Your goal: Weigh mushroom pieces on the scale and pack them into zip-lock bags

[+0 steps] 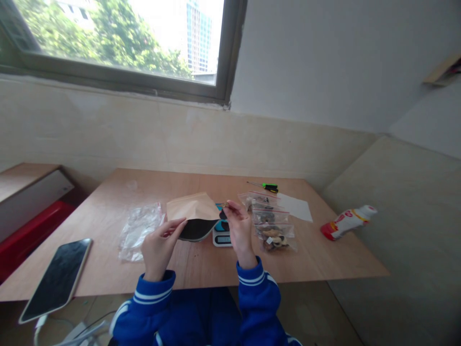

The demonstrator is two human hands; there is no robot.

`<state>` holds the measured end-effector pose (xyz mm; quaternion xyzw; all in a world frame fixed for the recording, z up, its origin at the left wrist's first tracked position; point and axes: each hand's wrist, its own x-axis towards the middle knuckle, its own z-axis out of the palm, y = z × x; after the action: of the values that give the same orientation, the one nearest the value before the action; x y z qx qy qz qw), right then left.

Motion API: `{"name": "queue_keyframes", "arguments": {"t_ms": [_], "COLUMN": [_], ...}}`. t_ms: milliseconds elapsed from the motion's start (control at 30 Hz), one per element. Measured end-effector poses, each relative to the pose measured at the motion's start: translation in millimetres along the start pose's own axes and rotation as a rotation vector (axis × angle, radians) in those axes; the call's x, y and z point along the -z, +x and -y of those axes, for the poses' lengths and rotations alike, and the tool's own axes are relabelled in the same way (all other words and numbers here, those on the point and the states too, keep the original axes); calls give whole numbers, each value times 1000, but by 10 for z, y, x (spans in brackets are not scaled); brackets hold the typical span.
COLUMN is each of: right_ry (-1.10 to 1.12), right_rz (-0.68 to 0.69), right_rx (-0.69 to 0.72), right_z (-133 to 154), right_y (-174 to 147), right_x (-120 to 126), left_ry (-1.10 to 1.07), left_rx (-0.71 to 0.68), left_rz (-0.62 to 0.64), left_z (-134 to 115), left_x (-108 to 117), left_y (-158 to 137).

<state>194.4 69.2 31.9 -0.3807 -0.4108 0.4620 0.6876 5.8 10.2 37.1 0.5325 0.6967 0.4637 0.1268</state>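
My left hand (pixel 162 245) is closed on the near edge of a brown kraft paper pouch (pixel 192 206), whose dark opening faces me. In my right hand (pixel 239 228), a small dark brown piece (pixel 224 210) is pinched between thumb and fingers, at the right end of the pouch's mouth. Its exact kind is too small to make out. Under and behind my right hand sits a small white digital scale (pixel 221 239), partly hidden by the hand and pouch. Just right of that hand lie several clear zip bags (pixel 273 230) with dried brown and dark pieces inside.
Crumpled clear plastic bags (pixel 140 230) lie left of the pouch. A tablet (pixel 57 276) with a cable rests at the table's left front edge. Toward the back right are a green-handled screwdriver (pixel 268 186) and white paper (pixel 297 206); a red-and-white bottle (pixel 347 222) stands tilted in view.
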Motion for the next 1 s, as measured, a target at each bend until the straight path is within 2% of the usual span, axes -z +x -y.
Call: {"name": "queue_keyframes", "arguments": {"t_ms": [100, 267, 500, 700, 1000], "right_ry": [-96, -564, -809, -973, -1196], "right_rz": [-59, 118, 289, 384, 366], "right_rx": [3, 105, 201, 253, 296], "right_z": [-156, -452, -738, -749, -685], "right_y": [248, 509, 521, 468, 525], "right_x": [182, 335, 323, 379, 356], "left_ry": [16, -37, -97, -106, -100], "left_rx": [19, 8, 29, 51, 29], "left_rz": [2, 39, 71, 53, 28], "left_z": [79, 186, 240, 248, 270], "left_x": [13, 59, 65, 69, 78], "left_y": [-11, -27, -17, -14, 0]}}
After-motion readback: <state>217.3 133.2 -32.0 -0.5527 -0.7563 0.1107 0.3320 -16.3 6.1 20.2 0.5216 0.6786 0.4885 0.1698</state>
